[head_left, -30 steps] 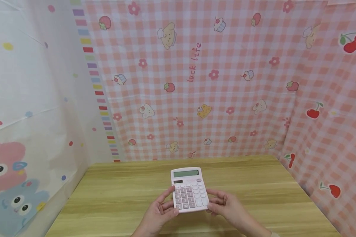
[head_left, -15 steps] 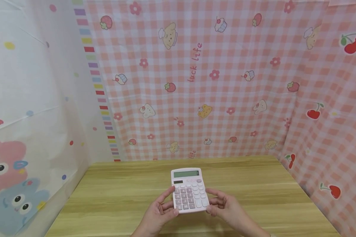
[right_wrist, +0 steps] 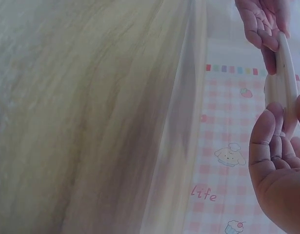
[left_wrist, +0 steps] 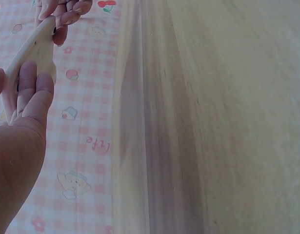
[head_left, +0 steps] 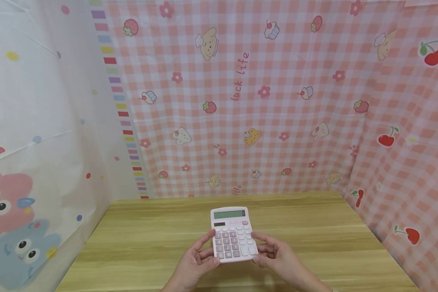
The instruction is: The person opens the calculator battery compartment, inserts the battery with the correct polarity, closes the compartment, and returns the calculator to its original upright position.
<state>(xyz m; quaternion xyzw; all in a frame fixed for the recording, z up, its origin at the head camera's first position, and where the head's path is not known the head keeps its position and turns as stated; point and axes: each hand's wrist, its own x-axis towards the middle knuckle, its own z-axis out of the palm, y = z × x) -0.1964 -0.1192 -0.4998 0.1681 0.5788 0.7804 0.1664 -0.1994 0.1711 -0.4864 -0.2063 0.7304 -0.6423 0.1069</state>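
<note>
A pale pink calculator (head_left: 232,225) with greyish-pink number keys is held tilted above the wooden table, its screen end away from me. My left hand (head_left: 194,261) grips its left edge, thumb at the lower left corner. At the right edge, my right hand (head_left: 282,258) holds it between thumb and fingers, the thumb at the lower right corner. In the left wrist view the calculator (left_wrist: 41,56) appears from its underside, with left-hand fingers (left_wrist: 38,100) beneath it. From the right wrist, its edge (right_wrist: 289,78) shows, with right-hand fingers (right_wrist: 263,134) behind. The screen's digit is too small to read surely.
The wood-grain table (head_left: 138,239) spreads around both hands. A pink checked cloth (head_left: 219,121) hangs behind it and another (head_left: 416,170) on the right. A white cloth (head_left: 58,134) with cartoon figures covers the left side.
The right hand's fingers have slid slightly left along the calculator's right edge. The small mark on the screen has flickered in shape. The left hand stays nearly still.
</note>
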